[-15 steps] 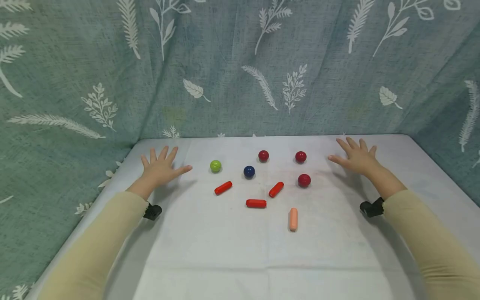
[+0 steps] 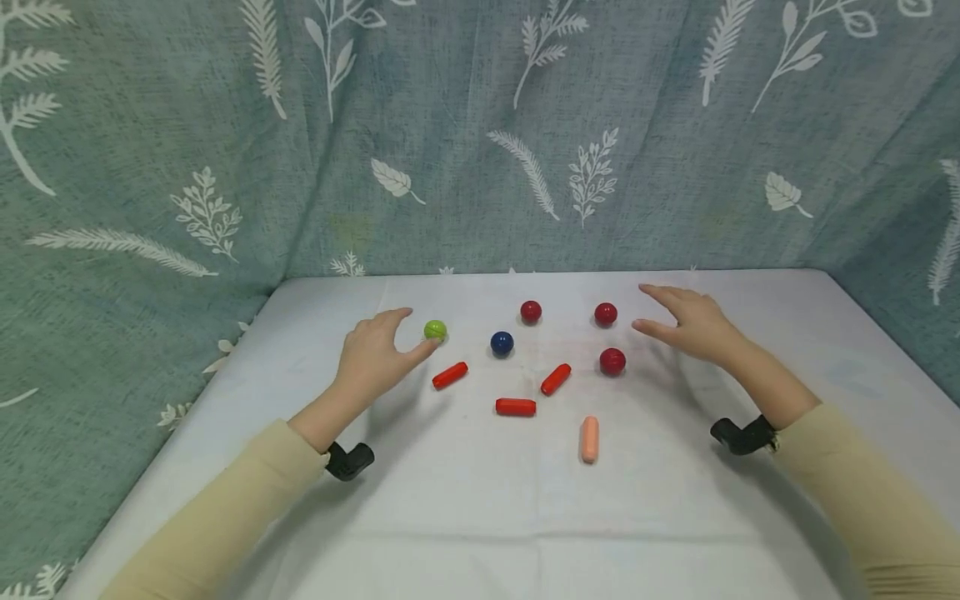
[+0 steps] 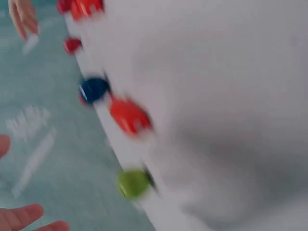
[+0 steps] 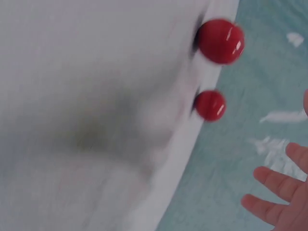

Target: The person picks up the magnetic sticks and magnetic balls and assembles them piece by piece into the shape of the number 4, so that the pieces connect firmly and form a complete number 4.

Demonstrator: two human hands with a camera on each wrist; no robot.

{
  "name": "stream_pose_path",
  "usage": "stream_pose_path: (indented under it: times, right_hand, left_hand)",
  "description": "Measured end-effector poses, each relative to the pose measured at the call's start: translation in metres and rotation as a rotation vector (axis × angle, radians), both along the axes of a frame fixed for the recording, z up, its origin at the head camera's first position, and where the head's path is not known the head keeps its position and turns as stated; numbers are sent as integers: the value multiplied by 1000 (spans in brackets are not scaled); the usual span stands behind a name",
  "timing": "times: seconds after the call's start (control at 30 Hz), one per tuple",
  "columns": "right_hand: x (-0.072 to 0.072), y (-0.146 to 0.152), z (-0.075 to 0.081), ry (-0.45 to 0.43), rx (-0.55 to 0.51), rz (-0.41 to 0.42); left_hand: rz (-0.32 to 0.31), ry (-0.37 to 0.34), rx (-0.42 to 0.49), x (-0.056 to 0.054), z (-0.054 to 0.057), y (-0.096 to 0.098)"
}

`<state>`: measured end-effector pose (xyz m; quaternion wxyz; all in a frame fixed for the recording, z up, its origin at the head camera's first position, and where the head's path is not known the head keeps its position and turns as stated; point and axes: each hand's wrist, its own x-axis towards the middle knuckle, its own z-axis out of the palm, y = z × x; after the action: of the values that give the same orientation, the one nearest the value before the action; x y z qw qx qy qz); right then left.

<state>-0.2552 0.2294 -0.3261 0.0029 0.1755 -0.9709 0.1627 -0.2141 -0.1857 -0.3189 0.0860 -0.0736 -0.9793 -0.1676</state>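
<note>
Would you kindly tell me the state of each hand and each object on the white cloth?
Left hand: empty, thumb and fingers apart
Right hand: empty, thumb and fingers apart
Green ball: unheld, partly hidden by the left hand in head view
Blue ball: unheld, resting
Three red balls: unheld, spaced apart
Three red sticks: unheld, lying apart
Peach stick: unheld, lying down
White cloth: spread, creased

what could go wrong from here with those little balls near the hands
The left hand is close to the green ball; being round, it could roll if brushed. The red stick nearest that hand might also get bumped. The right hand hovers beside two red balls, so grabbing one could perhaps knock the other.
</note>
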Motion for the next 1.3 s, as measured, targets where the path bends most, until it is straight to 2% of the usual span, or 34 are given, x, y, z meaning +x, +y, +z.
stream_pose_path:
  times: [0.2, 0.37, 0.5, 0.67, 0.87, 1.0, 1.17, 1.3]
  right_hand:
    - [11, -20, 2, 26, -49, 75]
    - [17, -32, -1, 43, -67, 106]
    - [20, -41, -4, 28, -77, 130]
    - [20, -50, -8, 28, -88, 175]
    - [19, -58, -15, 72, -101, 245]
    - [17, -62, -19, 84, -124, 270]
    - [18, -68, -21, 61, -154, 276]
    - [20, -72, -21, 55, -144, 284]
  left_hand:
    - [-84, 27, 65, 14, -2, 44]
    - [-128, 20, 102, 16, -7, 72]
    - [-163, 2, 87, 15, -14, 90]
    - [-198, -35, 15, 13, -21, 106]
    - [-204, -106, -54, 8, -27, 123]
    - [-206, -130, -55, 5, -31, 131]
    - [-211, -126, -50, 2, -36, 137]
    - [-200, -162, -40, -1, -37, 141]
